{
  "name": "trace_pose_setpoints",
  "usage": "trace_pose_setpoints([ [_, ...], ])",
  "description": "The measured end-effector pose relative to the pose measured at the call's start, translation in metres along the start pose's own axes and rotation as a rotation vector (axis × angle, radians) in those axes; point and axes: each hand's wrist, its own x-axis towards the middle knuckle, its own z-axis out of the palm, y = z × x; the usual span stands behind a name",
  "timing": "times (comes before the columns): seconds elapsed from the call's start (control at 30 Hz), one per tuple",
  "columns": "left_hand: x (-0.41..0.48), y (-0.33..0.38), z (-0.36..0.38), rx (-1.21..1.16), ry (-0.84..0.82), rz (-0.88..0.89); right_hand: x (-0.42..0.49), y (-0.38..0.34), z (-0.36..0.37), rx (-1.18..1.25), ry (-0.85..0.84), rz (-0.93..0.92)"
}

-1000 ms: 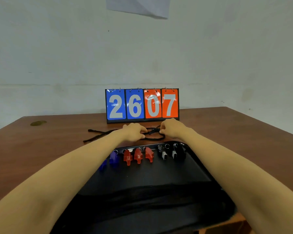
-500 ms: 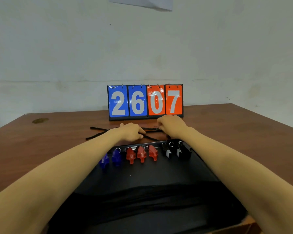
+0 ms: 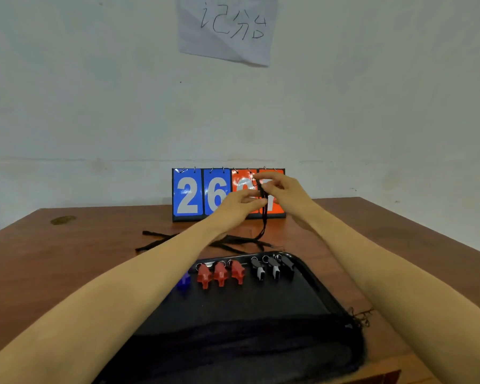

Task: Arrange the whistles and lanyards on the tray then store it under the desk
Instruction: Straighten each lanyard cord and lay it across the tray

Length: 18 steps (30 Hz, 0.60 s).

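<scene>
A black tray [image 3: 311, 284] lies on the desk before me. Along its far edge stand three red whistles [image 3: 221, 273], three black whistles [image 3: 272, 268] and a blue whistle [image 3: 184, 281] partly hidden by my left forearm. A black lanyard [image 3: 264, 220] hangs from both hands, raised in front of the scoreboard. My right hand [image 3: 281, 189] pinches its top; my left hand [image 3: 240, 205] grips it just below. More black lanyards [image 3: 155, 241] lie on the desk behind the tray. Dark lanyard cord fills the tray's near part [image 3: 247, 347].
A flip scoreboard [image 3: 203, 194] reading 2607 stands at the back of the brown desk [image 3: 67, 267]. A paper sign [image 3: 227, 26] hangs on the wall above. The desk's front right edge [image 3: 385, 375] is near the tray. A dark spot [image 3: 63, 219] marks the far left.
Both hands have risen from the desk behind the tray, lifting one black lanyard into the air in front of the scoreboard. The view has tilted upward.
</scene>
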Motion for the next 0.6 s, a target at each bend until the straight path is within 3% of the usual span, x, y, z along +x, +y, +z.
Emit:
trace_pose_setpoints([
  [0.23, 0.001, 0.017, -0.005, -0.196, 0.142, 0.053, -0.011, -0.019, -0.010, 0.121, 0.066, -0.004],
  [0.43, -0.003, 0.023, -0.009, -0.163, 0.067, 0.035, -0.016, -0.029, -0.011, 0.216, 0.099, 0.003],
  [0.6, -0.006, 0.031, -0.015, -0.059, 0.111, 0.146, -0.017, -0.038, -0.013, 0.225, 0.022, 0.057],
])
